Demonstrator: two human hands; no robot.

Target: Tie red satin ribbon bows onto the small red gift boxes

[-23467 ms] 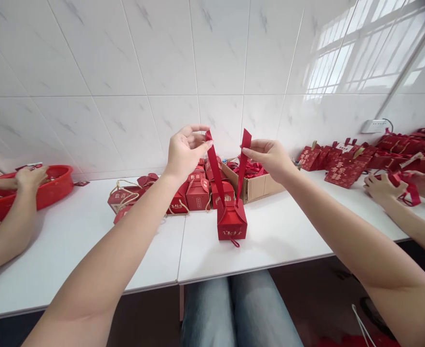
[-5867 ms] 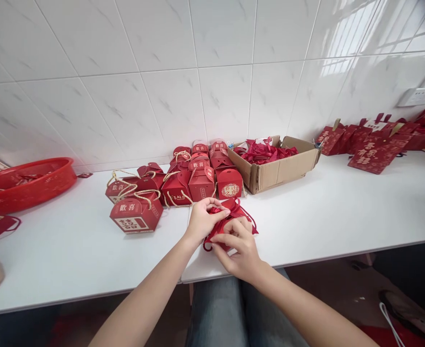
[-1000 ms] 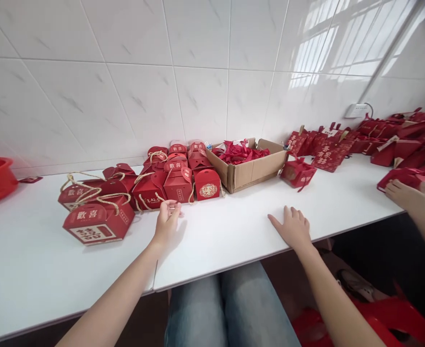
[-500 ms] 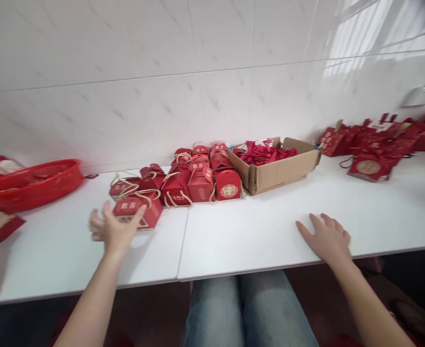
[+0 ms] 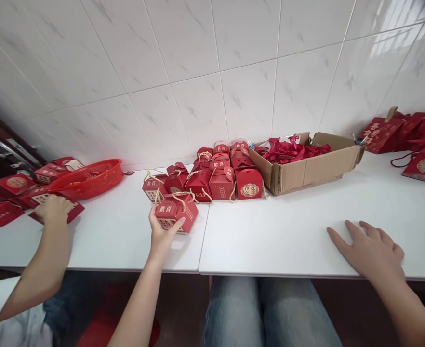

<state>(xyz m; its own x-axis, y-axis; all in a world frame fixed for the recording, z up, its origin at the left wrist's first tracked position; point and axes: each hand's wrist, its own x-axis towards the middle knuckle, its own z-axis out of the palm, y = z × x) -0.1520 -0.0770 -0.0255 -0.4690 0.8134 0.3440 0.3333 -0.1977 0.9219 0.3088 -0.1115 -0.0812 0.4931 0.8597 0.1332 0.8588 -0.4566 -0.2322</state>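
My left hand [image 5: 164, 236] grips the near side of a red gift box [image 5: 189, 214] with rope handles, its thumb and fingers on two faces. That box stands in front of a cluster of similar red boxes [image 5: 221, 185] with cord handles. Palm down with fingers spread, my right hand [image 5: 371, 248] rests on the white table [image 5: 270, 236] and holds nothing. The nearest thing beyond it is an open cardboard box [image 5: 306, 172] with red ribbons [image 5: 292, 150] inside.
At the left, another person's hand [image 5: 55, 207] touches a flat red piece beside a red plastic basket [image 5: 114, 177]. More red boxes [image 5: 3, 214] lie there. Red bags [image 5: 382, 135] stand at the far right. A tiled wall rises behind.
The view has swung left, showing more of the other person's arm and boxes. My left hand, open beside the red box before, has closed on it. My right hand still lies spread on the table.
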